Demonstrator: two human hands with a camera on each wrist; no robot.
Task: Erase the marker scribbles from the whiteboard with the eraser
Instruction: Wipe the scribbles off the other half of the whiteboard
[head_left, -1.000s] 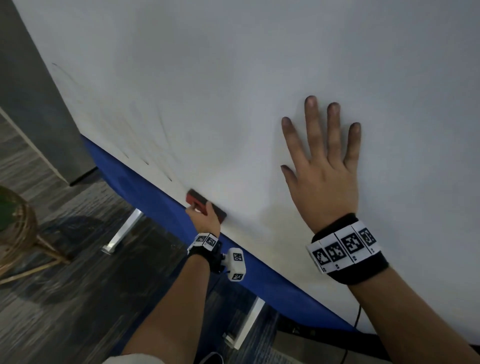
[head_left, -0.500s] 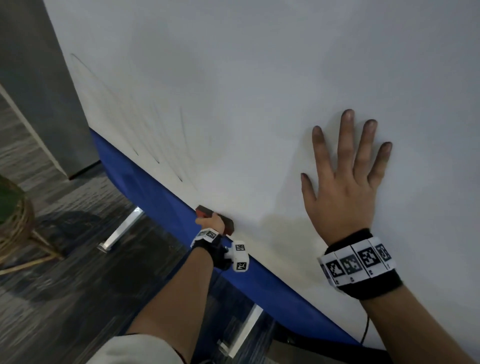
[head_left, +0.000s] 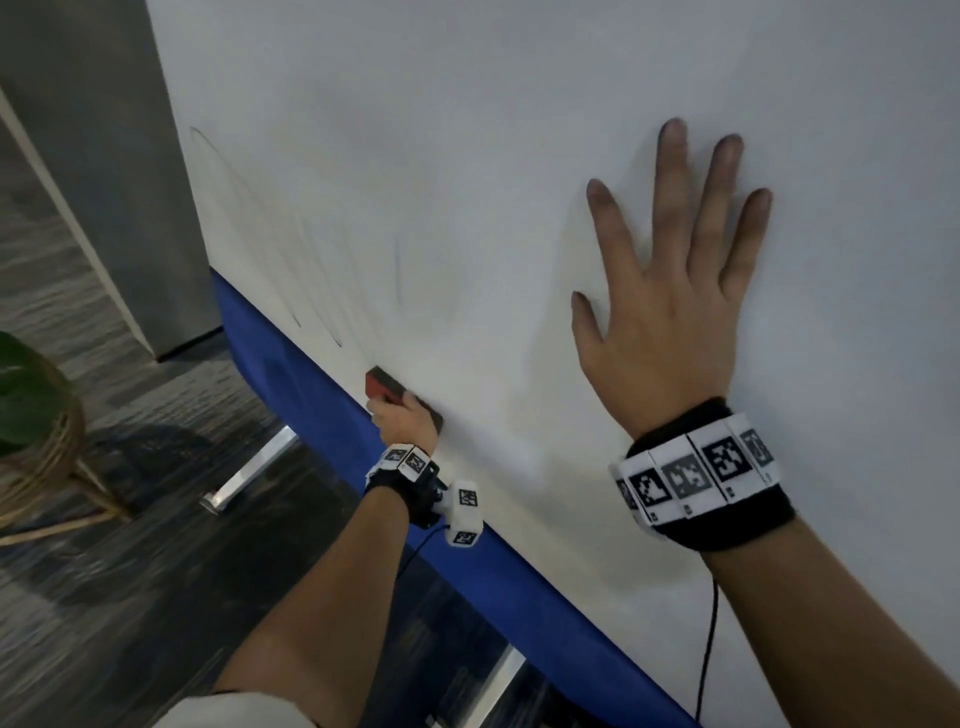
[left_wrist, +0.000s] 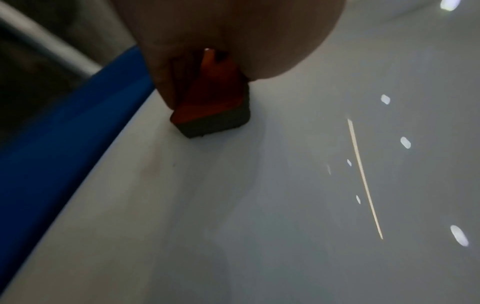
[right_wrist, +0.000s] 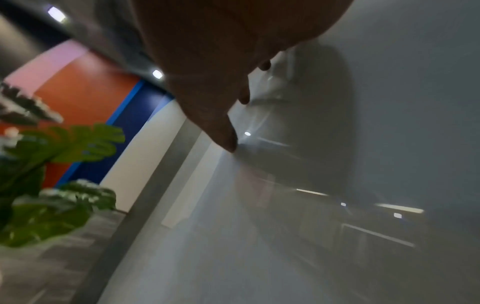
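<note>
While the left hand (head_left: 402, 421) clenches the red eraser (head_left: 387, 389) low on the whiteboard (head_left: 467, 156) by its blue edge (head_left: 311, 410), and the flat, released right hand (head_left: 670, 317) braces, firm felt-flat strokes should reach the faint scribbles (head_left: 332, 312) above-left.

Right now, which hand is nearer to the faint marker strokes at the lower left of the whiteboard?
Left. The left hand holds the eraser against the whiteboard just beside the marker strokes. The right hand lies flat on the board, well off to their right.
</note>
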